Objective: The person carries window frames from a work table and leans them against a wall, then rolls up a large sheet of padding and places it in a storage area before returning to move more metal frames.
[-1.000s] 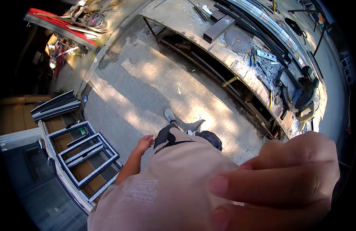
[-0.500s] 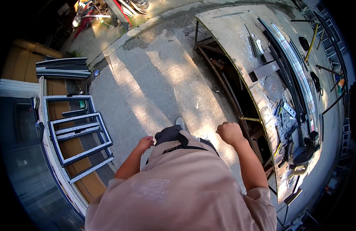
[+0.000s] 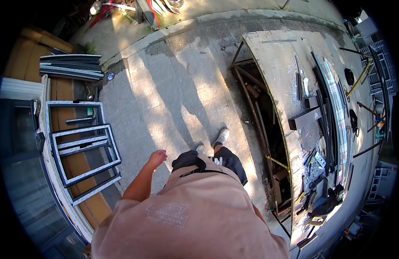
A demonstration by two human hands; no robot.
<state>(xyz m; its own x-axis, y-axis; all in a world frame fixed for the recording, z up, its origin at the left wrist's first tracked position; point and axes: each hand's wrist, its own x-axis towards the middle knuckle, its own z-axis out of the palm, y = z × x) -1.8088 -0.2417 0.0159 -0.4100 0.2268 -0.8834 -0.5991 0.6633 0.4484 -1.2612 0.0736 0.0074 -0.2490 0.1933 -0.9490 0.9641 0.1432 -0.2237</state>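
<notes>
Left hand: unclosed, nothing seen held | right hand: hidden, grip not discerned | window frame: judged assembled, laid across brown panel's right edge | profile strips: seen unjoined, toward tabletop's right edge

We see matt, soft-looking cloth in the near shirt and rough, gritty concrete in the paving. At left, we find smooth, metal-looking window frames and a glossy, glass-like panel; at right, a scuffed, wooden-looking benchtop, matt, dark bars and a smooth, metal-looking tube.
</notes>
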